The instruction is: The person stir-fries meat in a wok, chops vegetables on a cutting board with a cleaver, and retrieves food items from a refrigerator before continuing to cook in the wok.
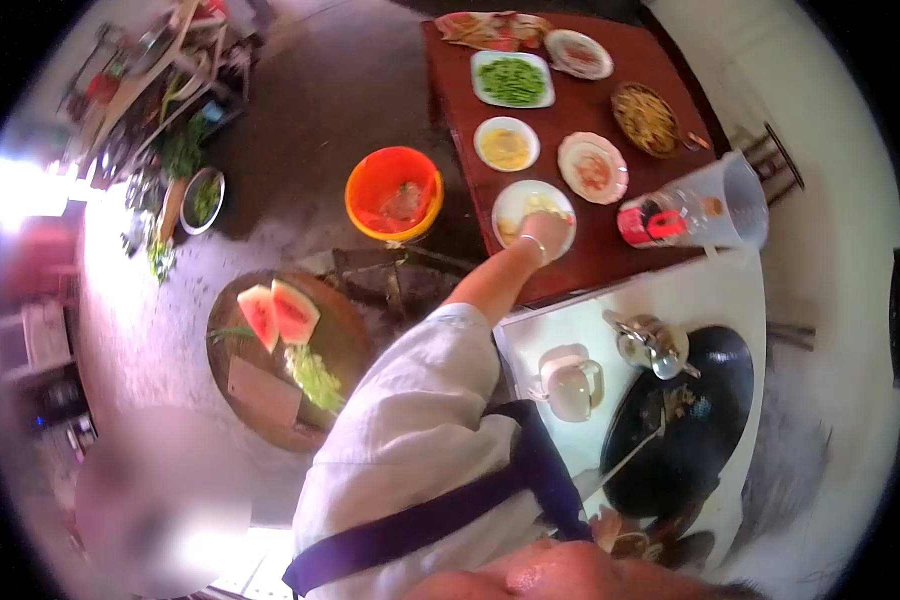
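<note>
My left hand (545, 233) reaches down into a white plate (506, 198) near the corner of the red-brown table. Its fingers are bent together among small pale chopped pieces (540, 203); what they pinch is too small to make out. A bracelet circles the wrist. My right hand does not show clearly. To the right of my body a black wok (710, 440) is set in the white stove top, with a few brown bits in it. A ladle (635, 452) rests in the wok, its handle running down toward my body.
On the table (460, 90) are green beans (510, 80), a yellow dish (505, 148), a pink-rimmed plate (592, 168), a basket (645, 120) and a bottle (655, 222). A metal pot (650, 343) stands beside the wok. An orange bucket (394, 193) and a chopping block (240, 300) with a cleaver (263, 392) and watermelon (295, 313) lie left.
</note>
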Available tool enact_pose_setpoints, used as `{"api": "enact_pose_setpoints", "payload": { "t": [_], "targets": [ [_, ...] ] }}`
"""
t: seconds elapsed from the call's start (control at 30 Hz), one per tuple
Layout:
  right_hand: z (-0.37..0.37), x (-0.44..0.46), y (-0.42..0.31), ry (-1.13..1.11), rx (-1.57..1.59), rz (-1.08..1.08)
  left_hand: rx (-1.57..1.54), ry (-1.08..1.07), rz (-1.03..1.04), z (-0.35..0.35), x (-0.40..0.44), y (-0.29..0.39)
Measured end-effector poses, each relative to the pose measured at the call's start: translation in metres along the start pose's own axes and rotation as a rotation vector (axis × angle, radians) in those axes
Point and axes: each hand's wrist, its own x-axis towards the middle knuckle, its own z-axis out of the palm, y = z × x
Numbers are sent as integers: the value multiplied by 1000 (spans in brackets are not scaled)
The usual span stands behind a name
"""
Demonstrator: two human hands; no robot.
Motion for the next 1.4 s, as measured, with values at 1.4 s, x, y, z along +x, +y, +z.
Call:
{"api": "enact_pose_setpoints", "payload": {
  "t": [1.4],
  "targets": [
    [230, -235, -418, -647, 264, -1293, -646, 651, -562, 126, -714, -241]
  ]
}}
